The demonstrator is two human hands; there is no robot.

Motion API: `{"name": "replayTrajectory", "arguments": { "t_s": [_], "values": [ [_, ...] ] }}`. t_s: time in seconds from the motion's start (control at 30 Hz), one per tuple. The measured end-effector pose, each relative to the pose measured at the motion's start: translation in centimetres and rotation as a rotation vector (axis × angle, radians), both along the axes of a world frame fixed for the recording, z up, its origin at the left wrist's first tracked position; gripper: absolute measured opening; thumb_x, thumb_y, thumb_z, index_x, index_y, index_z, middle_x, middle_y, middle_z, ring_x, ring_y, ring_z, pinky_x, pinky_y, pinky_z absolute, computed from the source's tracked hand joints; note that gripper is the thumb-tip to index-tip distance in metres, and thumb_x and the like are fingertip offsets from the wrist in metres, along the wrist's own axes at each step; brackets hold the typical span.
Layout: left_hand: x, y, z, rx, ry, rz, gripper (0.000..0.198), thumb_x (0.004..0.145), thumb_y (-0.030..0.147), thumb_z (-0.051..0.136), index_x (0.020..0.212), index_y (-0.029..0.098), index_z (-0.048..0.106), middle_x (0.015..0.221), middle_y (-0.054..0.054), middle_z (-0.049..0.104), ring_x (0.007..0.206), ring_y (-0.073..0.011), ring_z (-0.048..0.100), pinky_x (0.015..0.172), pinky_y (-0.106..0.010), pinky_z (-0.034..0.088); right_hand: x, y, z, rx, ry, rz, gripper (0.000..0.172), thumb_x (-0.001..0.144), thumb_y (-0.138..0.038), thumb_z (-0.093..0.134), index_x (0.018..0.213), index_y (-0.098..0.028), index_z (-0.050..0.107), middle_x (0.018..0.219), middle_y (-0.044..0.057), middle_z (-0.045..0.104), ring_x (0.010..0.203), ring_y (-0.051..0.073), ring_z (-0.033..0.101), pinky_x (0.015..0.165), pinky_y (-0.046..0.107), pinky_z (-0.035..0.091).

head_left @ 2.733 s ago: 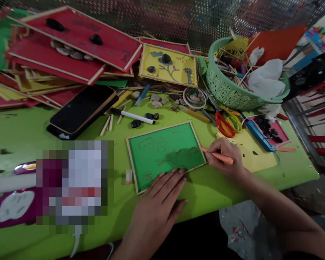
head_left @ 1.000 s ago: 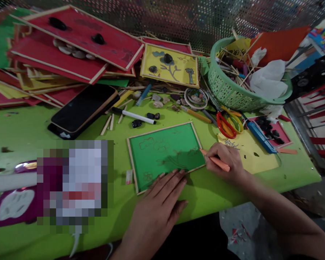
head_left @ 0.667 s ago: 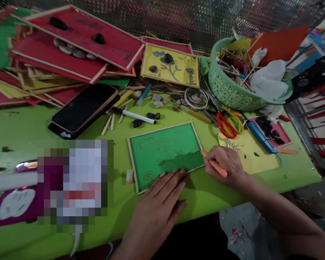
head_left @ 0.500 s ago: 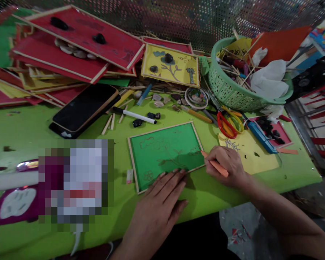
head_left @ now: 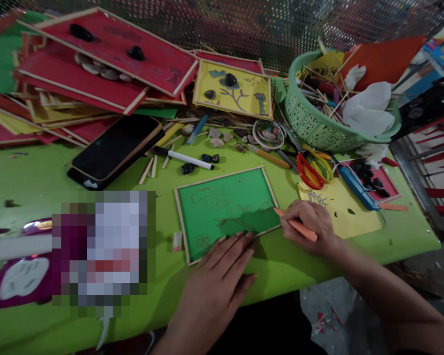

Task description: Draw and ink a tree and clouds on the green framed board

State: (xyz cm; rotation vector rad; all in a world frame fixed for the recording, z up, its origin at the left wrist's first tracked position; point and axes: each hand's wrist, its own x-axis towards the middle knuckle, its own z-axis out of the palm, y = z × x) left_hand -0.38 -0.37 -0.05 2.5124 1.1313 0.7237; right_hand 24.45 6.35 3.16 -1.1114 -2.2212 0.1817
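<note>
A green card (head_left: 225, 209) framed with thin wooden sticks lies on the lime green table (head_left: 29, 182), with faint drawn outlines of clouds, flowers and a branch on it. My left hand (head_left: 218, 276) lies flat with fingers stretched out, its fingertips pressing the card's near edge. My right hand (head_left: 313, 224) is closed on an orange pen (head_left: 296, 225), whose tip touches the card near its right edge.
A black phone (head_left: 114, 148) lies left of the card. Behind it sit stacked red framed cards (head_left: 107, 54), a yellow framed card (head_left: 233, 91), a white marker (head_left: 185, 159), pebbles, scissors (head_left: 313, 167) and a green basket (head_left: 318, 123). Yellow paper (head_left: 344, 209) lies at right.
My right hand has made small shifts with the pen along the card's right edge, first nearer and now slightly back. My left hand has stayed put on the card.
</note>
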Motion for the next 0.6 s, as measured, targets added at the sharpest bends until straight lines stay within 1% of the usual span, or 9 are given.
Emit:
{"name": "replayTrajectory", "arguments": {
  "t_s": [0.17,0.3,0.43,0.6],
  "values": [
    [-0.03,0.0,0.08,0.007,0.015,-0.003,0.033,0.104,0.024,0.047,0.133,0.016,0.062,0.142,-0.01,0.066,0.129,-0.0239,0.064,0.106,-0.045,0.058,0.1,0.0,-0.01,-0.022,0.002,-0.023,0.02,0.082,-0.006,0.058,0.079,-0.025,0.051,0.062,-0.003,0.063,0.053,0.014,0.06,0.052,0.026,0.043],
    [0.0,0.07,0.07,0.021,0.021,-0.005,0.033,0.105,0.026,0.046,0.132,0.015,0.062,0.142,-0.009,0.066,0.129,-0.0237,0.064,0.103,-0.046,0.06,0.12,-0.02,-0.21,-0.025,-0.005,-0.007,0.018,0.084,-0.009,0.057,0.079,-0.025,0.05,0.062,-0.004,0.062,0.053,0.013,0.06,0.052,0.026,0.043],
    [0.03,0.14,0.04,0.021,0.027,-0.007,0.033,0.105,0.026,0.046,0.132,0.016,0.062,0.141,-0.008,0.067,0.127,-0.0236,0.066,0.102,-0.045,0.06,0.17,-0.06,-0.33,-0.024,-0.001,-0.017,0.018,0.086,-0.011,0.057,0.08,-0.025,0.049,0.063,-0.004,0.063,0.054,0.013,0.06,0.052,0.026,0.043],
    [0.02,0.14,0.11,0.055,0.038,0.004,0.033,0.105,0.027,0.046,0.13,0.016,0.064,0.14,-0.008,0.068,0.125,-0.0235,0.067,0.101,-0.044,0.061,0.14,-0.15,0.0,-0.01,0.031,-0.015,0.018,0.086,-0.01,0.058,0.08,-0.025,0.049,0.063,-0.003,0.063,0.054,0.013,0.061,0.052,0.026,0.044]
  ]
}}
